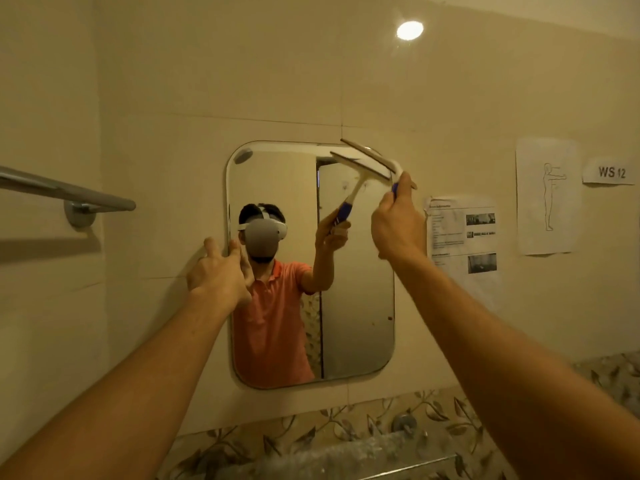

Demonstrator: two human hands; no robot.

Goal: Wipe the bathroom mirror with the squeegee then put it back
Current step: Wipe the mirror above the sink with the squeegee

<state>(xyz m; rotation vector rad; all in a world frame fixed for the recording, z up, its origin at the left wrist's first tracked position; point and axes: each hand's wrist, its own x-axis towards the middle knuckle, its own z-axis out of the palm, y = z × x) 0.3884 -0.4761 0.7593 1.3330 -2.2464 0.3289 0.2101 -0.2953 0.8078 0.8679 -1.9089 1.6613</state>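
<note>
- The right grip (398, 226) is closed round the blue handle of the squeegee (372, 154), with the fingers curled and the back of the hand towards the camera.
- The squeegee is held up at the upper right corner of the mirror (356, 289). Its white head and long blade slant down from left to right across that corner. The higher end of the blade reaches just past the mirror's top edge onto the wall.
- The left grip (218, 271) holds nothing. Its fingers are spread and loosely straight, and it rests at the mirror's left edge about halfway up, with the thumb on the rim and the fingers on the wall beside it.
- The mirror is a rounded rectangle fixed to beige wall tiles. It reflects a person in an orange shirt wearing a white headset, along with the raised squeegee.
- A metal towel rail (69, 195) sticks out from the wall well to the left.
- To the right of the mirror hang a printed sheet (462, 233), a sheet with an outlined standing figure (547, 195) and a label reading "WS 12" (611, 172).
- A round light (409, 30) glows above.
- A band of leaf-patterned tiles (311, 441) runs below the mirror.
</note>
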